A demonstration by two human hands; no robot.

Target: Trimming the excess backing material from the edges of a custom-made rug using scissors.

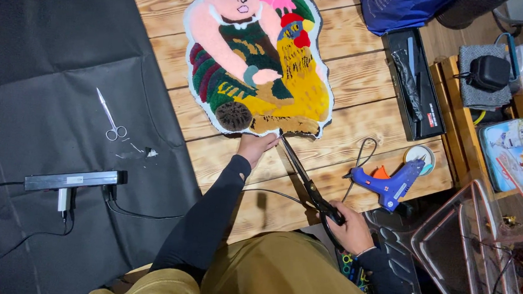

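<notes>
Seemingly mid-trim, the head view looks down on a wooden worktop (360, 120) where a tufted rug piece (258, 56) lies flat, shaped as a pink figure hugging a yellow and red rooster. Its white border runs round most of the outline and looks cleanly cut along the left side and the top, as far as this view shows.

At the bottom edge the left hand (255, 146) rests with its fingers pressed flat on the worktop, touching the rug's lower rim just below the brown wheel-like patch; it grips nothing, only steadies. The right hand (350, 231) is closed through the handles of large black scissors (308, 180), whose long blades reach up and left so that the tips meet the rug's bottom edge just beside the left hand. The blades look almost together, though how far they part at the tip is hard to tell.

Judging from this, the cutting round the outline is far along and the lower right stretch of the border is the part in hand; whether the right side under the rooster is finished cannot be told.

Elsewhere, a black cloth (65, 92) covers the left of the worktop, bearing small silver scissors (111, 116), a few snipped scraps (143, 153) and a black power strip (75, 180). To the right lie a blue glue gun (389, 184) and a long black box (413, 83), well apart from the rug.
</notes>
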